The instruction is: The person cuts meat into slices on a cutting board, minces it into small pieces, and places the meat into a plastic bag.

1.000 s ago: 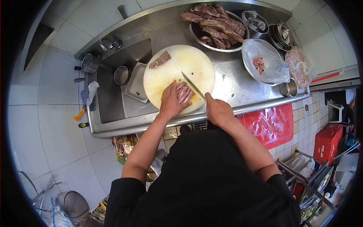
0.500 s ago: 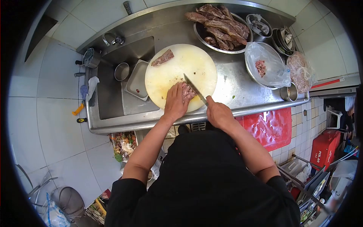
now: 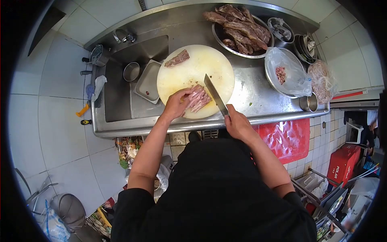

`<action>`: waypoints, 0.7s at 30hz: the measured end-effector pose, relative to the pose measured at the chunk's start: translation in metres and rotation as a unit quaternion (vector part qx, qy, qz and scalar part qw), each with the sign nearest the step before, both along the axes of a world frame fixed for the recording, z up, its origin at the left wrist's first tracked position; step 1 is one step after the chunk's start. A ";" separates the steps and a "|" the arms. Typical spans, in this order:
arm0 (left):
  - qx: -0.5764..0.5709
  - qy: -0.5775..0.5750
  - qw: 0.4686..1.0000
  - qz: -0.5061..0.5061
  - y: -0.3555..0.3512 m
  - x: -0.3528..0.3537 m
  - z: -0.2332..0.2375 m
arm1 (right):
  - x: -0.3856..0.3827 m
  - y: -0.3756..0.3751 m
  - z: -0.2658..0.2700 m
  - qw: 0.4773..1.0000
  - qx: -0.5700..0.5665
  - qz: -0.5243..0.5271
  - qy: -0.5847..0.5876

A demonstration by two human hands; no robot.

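A round pale cutting board [image 3: 205, 60] lies on the steel counter. My right hand [image 3: 238, 123] grips the handle of a cleaver [image 3: 215, 94], whose blade lies flat-angled over the board's right part. A pile of sliced meat strips [image 3: 198, 98] rests near the board's front edge. My left hand [image 3: 176, 104] sits at the left side of the pile, fingertips touching it. A whole slab of meat [image 3: 177, 58] lies at the board's far left.
A steel bowl [image 3: 258, 50] heaped with meat slabs stands behind the board. A plastic-lined bowl [image 3: 288, 74] with some mince, small steel cups [image 3: 308, 103] and bagged meat [image 3: 320, 76] fill the right. A sink [image 3: 129, 84] with a tray is on the left.
My left hand has slid off the top of the meat to its left side, uncovering the cut strips. The cleaver has drawn back to the right, clear of the pile.
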State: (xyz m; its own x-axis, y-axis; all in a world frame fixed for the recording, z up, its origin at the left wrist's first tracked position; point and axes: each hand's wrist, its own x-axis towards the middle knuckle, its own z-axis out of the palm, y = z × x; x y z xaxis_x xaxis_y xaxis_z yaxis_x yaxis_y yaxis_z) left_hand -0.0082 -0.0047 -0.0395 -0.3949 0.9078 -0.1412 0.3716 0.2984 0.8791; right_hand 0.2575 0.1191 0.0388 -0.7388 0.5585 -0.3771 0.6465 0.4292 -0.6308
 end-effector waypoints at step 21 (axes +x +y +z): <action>-0.019 0.140 0.988 0.068 -0.042 0.020 -0.006 | -0.001 0.001 0.002 0.995 0.094 0.024 0.026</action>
